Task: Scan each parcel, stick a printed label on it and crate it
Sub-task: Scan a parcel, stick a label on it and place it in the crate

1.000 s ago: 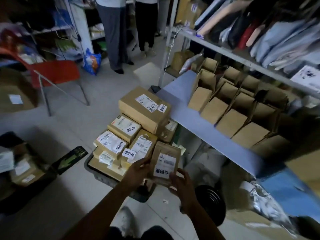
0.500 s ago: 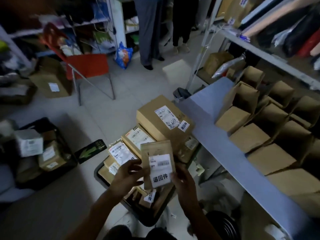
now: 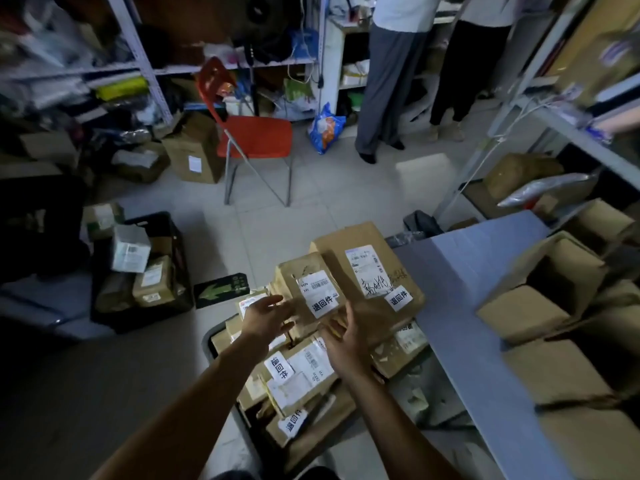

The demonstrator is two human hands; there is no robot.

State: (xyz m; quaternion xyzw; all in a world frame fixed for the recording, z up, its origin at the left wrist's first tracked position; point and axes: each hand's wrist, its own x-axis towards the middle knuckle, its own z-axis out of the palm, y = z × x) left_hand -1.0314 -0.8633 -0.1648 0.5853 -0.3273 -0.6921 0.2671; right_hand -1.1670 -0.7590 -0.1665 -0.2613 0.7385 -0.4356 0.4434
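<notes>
Both hands (image 3: pixel 304 323) apparently open beside blurred parcel (image 3: pixel 308 289)

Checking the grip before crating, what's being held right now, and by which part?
Nothing is gripped: left hand and right hand are open at the small labelled parcel's lower edge.

Labelled parcels (image 3: pixel 311 372) lie heaped in a crate (image 3: pixel 213 344) on the floor. Right of it runs the surface (image 3: pixel 467 306), carrying open boxes (image 3: pixel 550 289). A second crate (image 3: pixel 166 306) of parcels sits left. A chair (image 3: pixel 252 136) stands behind.
</notes>
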